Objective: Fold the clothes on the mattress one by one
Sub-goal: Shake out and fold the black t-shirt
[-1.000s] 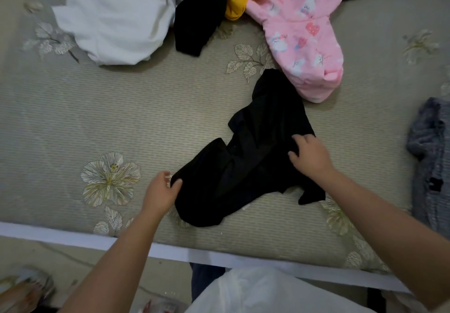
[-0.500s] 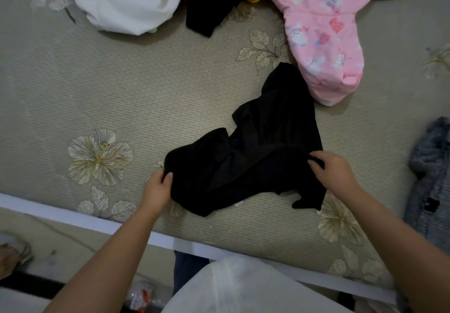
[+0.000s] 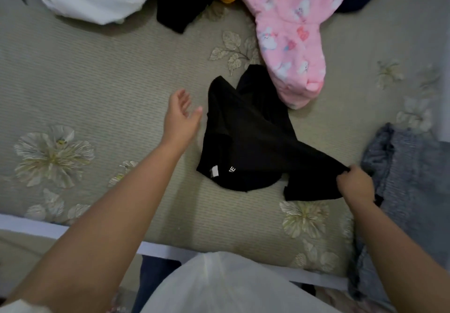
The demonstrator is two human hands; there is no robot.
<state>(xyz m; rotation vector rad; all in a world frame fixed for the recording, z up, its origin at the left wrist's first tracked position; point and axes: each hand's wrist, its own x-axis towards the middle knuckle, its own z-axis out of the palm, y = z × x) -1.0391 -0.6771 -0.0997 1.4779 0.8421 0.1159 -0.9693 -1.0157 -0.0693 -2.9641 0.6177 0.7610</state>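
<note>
Here the right hand (image 3: 356,184) pinches one corner of the black garment (image 3: 253,137) on the mattress (image 3: 109,93); the left hand (image 3: 180,118) hovers beside it, fingers apart.

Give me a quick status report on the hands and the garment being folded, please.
Left hand open, off the cloth. Right hand pinching a corner of the black garment. Garment rumpled, unfolded. Pink fleece and grey garment close by.

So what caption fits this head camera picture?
Right hand pinches a black garment on the mattress; left hand open beside it.
</note>
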